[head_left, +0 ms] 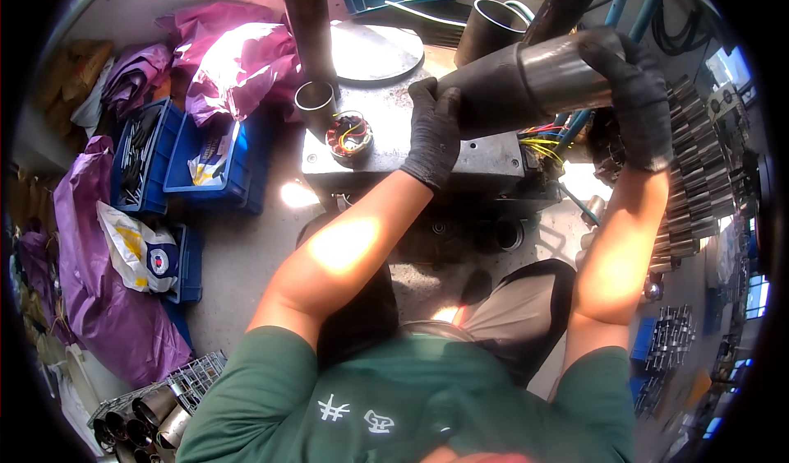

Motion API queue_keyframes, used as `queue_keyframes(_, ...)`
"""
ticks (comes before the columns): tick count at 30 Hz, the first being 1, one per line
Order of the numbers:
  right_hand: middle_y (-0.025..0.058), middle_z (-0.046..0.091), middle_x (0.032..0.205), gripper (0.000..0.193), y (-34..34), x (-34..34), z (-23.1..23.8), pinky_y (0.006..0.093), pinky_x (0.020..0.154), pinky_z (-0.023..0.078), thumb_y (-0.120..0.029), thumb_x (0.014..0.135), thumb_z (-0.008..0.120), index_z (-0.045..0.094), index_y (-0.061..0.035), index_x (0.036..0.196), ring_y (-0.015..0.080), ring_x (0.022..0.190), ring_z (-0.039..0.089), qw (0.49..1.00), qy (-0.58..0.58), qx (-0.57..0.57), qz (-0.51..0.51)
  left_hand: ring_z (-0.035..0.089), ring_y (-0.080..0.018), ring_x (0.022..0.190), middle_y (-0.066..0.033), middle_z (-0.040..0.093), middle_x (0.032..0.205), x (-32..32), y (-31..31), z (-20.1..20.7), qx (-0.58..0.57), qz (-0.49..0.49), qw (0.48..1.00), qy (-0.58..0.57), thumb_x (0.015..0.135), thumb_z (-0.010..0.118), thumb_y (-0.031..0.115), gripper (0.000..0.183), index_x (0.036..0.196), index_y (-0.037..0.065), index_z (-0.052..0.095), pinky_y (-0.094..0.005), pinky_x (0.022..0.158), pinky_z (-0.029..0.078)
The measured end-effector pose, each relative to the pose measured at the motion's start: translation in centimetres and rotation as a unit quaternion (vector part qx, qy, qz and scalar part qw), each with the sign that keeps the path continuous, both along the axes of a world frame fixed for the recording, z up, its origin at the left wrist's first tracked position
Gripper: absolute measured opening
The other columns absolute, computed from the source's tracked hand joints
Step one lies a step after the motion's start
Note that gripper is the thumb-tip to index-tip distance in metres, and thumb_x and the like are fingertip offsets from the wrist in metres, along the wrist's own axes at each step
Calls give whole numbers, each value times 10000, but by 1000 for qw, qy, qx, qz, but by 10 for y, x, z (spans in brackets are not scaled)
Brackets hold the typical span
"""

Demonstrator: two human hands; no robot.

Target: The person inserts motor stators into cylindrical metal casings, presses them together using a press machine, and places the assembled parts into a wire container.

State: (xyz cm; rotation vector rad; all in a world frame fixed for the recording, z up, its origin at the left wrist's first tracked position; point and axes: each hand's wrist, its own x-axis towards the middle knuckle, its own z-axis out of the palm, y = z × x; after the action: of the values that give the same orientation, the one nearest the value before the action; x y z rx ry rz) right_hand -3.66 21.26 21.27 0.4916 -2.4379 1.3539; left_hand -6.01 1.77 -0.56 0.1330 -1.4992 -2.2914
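Observation:
I hold a long two-part cylinder aslant above a metal workbench (394,146). My left hand (434,134), in a dark glove, grips the lower left end of its thick, dark cylinder (491,91). At the upper right my gloved right hand (641,101) is wrapped round the far end of the shiny metal tube (563,72), which meets the dark cylinder end to end. Whether one sits inside the other I cannot tell. Left of my left hand, a wound motor stator (349,136) with red and yellow wires rests on the bench, beside an upright short metal tube (316,101).
A dark post (308,27) rises behind the bench beside a round metal plate (374,52). Another open metal tube (489,31) stands at the back. Blue bins (209,192) and purple sacks (119,298) lie left. Stacked metal shafts (699,167) line the right, near loose yellow wires (542,146).

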Motion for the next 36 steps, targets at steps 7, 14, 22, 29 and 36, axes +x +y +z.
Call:
queue_keyframes(7, 178, 752, 957, 404, -62, -59, -47, 438, 825, 577, -433, 957, 710, 689, -61, 1112, 347, 877, 738, 857, 145, 495, -13, 627, -359, 1138, -235, 646, 1209, -19, -6, -23, -188, 117, 973, -63, 918, 747, 169, 454, 1292, -38, 591, -418, 1035, 494)
queue_keyframes(14, 176, 748, 891, 338, -57, -52, -44, 431, 807, 580, -408, 960, 725, 724, -80, 1044, 343, 829, 736, 897, 115, 427, -10, 590, -230, 1152, -147, 664, 1228, -3, -7, -7, -107, -22, 992, -62, 989, 687, 214, 397, 1305, -12, 605, -352, 1047, 455)
queue_keyframes(22, 112, 612, 1332, 726, 2, -57, -125, 383, 1055, 513, -212, 856, 887, 485, -69, 1444, 233, 1254, 589, 974, 186, -101, 77, 619, -253, 1122, -182, 657, 1256, 0, -10, 5, -33, -94, 992, -79, 974, 681, 169, 449, 1359, -19, 548, -358, 1018, 498)
queue_keyframes(29, 113, 502, 1478, 984, -42, -67, -180, 385, 1149, 458, -257, 830, 887, 262, -125, 1579, 267, 1338, 517, 980, 132, -136, 63, 585, -238, 1195, -135, 610, 1282, 3, -11, -6, -15, -142, 990, -16, 951, 671, 66, 503, 1422, -6, 508, -345, 1045, 482)
queue_keyframes(36, 94, 550, 1418, 1069, -21, -87, -181, 386, 1119, 480, -208, 639, 1002, 392, -105, 1511, 243, 1286, 549, 964, 104, -230, 81, 572, -215, 1177, -97, 603, 1275, 13, -2, -2, -51, -165, 982, -82, 1001, 663, 247, 497, 1438, 62, 517, -345, 1040, 455)
